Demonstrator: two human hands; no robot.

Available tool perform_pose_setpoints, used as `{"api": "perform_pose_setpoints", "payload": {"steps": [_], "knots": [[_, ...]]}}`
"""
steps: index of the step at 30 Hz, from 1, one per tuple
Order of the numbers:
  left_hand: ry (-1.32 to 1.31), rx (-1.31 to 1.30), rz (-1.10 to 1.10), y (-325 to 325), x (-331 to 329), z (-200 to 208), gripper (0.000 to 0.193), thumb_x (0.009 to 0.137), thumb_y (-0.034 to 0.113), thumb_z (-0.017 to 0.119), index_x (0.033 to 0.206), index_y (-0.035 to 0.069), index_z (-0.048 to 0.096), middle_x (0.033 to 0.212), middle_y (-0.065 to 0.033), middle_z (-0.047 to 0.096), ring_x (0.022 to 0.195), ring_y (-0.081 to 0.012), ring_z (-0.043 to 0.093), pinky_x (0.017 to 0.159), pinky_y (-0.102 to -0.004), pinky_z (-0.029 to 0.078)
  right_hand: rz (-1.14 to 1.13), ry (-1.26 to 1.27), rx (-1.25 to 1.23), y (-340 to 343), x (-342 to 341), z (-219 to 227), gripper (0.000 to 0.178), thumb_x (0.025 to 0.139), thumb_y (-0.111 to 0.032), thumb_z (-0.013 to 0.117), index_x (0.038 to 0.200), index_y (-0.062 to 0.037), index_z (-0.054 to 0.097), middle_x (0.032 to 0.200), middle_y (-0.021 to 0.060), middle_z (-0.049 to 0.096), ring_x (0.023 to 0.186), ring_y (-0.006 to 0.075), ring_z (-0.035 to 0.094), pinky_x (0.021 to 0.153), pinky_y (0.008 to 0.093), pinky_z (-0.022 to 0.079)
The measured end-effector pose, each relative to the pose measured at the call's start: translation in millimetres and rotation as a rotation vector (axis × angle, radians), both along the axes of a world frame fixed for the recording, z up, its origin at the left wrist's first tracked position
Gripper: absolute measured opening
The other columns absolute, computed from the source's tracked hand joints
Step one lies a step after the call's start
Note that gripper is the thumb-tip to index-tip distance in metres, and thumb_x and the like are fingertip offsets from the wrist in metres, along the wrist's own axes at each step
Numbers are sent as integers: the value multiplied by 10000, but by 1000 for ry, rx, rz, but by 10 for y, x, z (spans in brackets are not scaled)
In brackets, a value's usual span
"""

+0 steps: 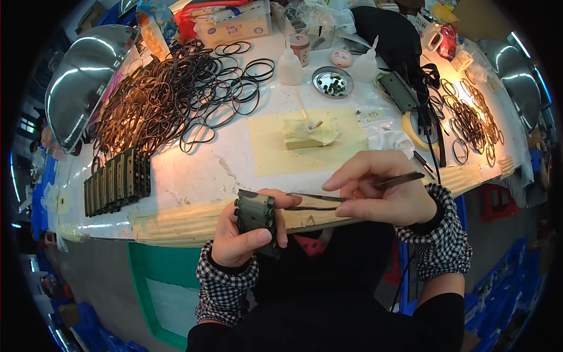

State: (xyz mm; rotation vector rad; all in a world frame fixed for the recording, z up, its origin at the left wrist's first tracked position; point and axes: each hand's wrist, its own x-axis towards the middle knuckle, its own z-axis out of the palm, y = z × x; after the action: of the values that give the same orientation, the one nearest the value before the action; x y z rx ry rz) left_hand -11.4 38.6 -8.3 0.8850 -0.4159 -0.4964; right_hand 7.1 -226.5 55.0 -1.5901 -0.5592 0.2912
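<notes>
My left hand (249,232) is closed round a dark green ribbed plastic part (255,210) with round knobs along its sides, held upright over the table's front edge. To its right, my right hand (390,190) pinches a thin black rubber ring (314,196), drawn out into a narrow loop that reaches toward the left fingertips. Whether the loop touches the green part I cannot tell. A slim dark tool (404,178), perhaps tweezers, pokes out of the right hand; its other end is hidden by the fingers.
Similar green parts (120,180) stand in a row at left, below a heap of black rings (158,97). Farther back are a metal dish (319,88) of small green pieces, squeeze bottles (290,67) and a taped block (302,141). More rings (469,123) lie right.
</notes>
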Motion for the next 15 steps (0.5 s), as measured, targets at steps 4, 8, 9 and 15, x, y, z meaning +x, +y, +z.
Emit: {"api": "perform_pose_setpoints", "payload": {"steps": [4,8,9,15], "knots": [[0,39,23,-59,11,-5,488,830,133,668,1241,-91,531,1355,-258,481,812,-189,641,767,-315,520,179,42,108,-43,28,-73,217,850,-44,717,1065,-28,690,824,25,677,525,-8,417,464,176,297],[-29,13,105,-162,7,14,460,843,119,648,1248,-71,537,1453,-265,368,833,-180,644,786,-314,522,32,-30,92,63,2,-71,225,894,11,631,1112,-26,669,936,69,708,621,31,555,499,181,394],[-49,-20,93,-164,15,11,454,846,114,642,1249,-66,539,1473,-263,342,840,-178,645,791,-314,521,8,-59,25,77,-2,-31,233,901,21,612,1123,-28,663,960,72,711,662,46,590,518,190,425],[10,28,-64,-218,-27,68,532,813,105,647,1283,-94,497,1389,-244,433,797,-198,639,739,-327,514,-123,-161,-168,222,-24,27,277,889,64,568,1140,-18,652,1032,131,702,965,175,682,783,295,554]]}}
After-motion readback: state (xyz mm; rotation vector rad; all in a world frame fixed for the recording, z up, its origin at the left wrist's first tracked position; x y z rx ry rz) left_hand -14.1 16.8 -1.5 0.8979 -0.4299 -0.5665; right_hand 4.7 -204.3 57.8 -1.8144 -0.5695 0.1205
